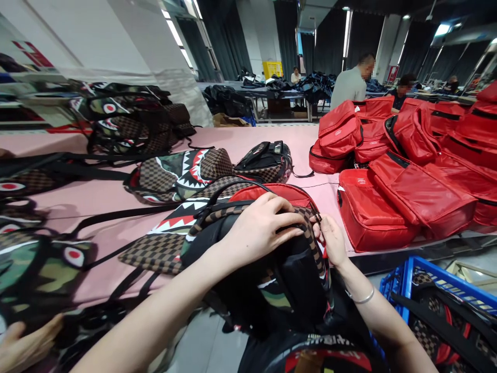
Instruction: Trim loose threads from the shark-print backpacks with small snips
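Observation:
A checkered brown and camouflage backpack with a shark-mouth print stands against the table's near edge in front of me. My left hand lies over its top, fingers curled round the checkered edge by the zipper. My right hand is closed in a pinch on the zipper pull at the bag's top right corner. A thin bracelet sits on my right wrist.
Several more shark-print backpacks lie over the pink table. Red bags are piled at the right. A blue crate with straps stands at lower right. Another person's hand shows at lower left. People sit at far tables.

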Motion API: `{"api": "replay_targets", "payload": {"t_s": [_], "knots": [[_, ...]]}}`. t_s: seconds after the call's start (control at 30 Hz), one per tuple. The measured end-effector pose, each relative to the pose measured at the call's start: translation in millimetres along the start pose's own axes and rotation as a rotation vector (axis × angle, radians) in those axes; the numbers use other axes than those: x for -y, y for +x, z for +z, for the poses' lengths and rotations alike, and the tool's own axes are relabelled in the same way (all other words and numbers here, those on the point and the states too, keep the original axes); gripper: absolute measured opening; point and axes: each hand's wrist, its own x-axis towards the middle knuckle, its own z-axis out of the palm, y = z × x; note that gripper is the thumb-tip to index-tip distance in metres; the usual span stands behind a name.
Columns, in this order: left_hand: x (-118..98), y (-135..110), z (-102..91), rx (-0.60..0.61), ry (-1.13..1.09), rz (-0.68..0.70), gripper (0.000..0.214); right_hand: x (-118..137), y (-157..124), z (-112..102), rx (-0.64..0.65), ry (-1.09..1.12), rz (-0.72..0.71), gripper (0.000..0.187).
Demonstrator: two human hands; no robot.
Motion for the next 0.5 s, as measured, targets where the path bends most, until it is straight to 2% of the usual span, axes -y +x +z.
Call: {"api": "replay_targets", "payload": {"t_s": [0.1, 0.27, 0.4, 0.5], "knots": [[1.6, 5.5, 2.0, 0.044, -0.07, 0.035, 0.021, -2.3, -0.4, 1.0, 0.008, 0.03, 0.007, 0.04], [2.4, 6.0, 8.7, 0.0, -0.106, 0.015, 0.021, -5.5, 0.6, 1.1, -0.023, 0.054, 0.011, 0.04], [-0.4, 1.6, 8.0, 0.043, -0.092, 0.094, 0.019, -6.9, -0.5, 0.6, -0.025, 0.042, 0.012, 0.041], [-2.8, -0.3, 5.7, 0.032, -0.101, 0.068, 0.019, -6.1, -4.0, 1.3, -0.03, 0.011, -0.025, 0.04]]}}
